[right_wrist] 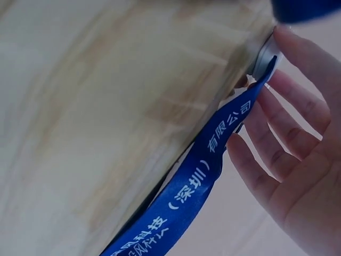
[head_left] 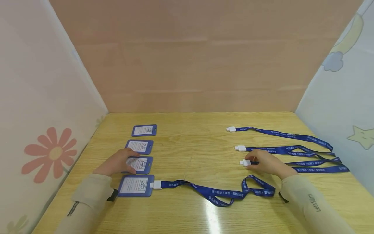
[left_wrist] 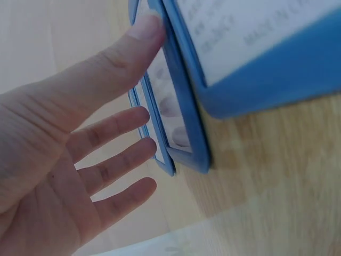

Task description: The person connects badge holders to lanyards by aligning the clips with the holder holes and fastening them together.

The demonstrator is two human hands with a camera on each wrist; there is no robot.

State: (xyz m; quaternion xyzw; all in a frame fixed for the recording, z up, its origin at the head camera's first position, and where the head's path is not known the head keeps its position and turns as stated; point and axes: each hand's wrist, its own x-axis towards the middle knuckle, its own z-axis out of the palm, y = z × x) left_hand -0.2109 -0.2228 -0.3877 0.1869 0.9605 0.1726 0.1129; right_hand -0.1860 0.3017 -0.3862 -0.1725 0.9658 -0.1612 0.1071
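Note:
In the head view, my left hand (head_left: 118, 161) spans the third blue card holder (head_left: 141, 165) from the back, thumb at its near edge and forefinger at its far edge. The left wrist view shows the thumb on the holder's rim and the other fingers loosely spread. My right hand (head_left: 264, 162) pinches the white clip (head_left: 245, 162) of a blue lanyard (right_wrist: 200, 165) between thumb and fingers. Nearest me lies a card holder (head_left: 122, 186) joined by its white buckle (head_left: 157, 185) to another blue lanyard (head_left: 216, 191).
Two more card holders lie further back on the left, one at the back (head_left: 144, 130) and one (head_left: 147, 147) beside my fingers. Two lanyards (head_left: 274, 132) (head_left: 271, 150) with white clips stretch across the right. Walls enclose the wooden table (head_left: 190, 146) on three sides.

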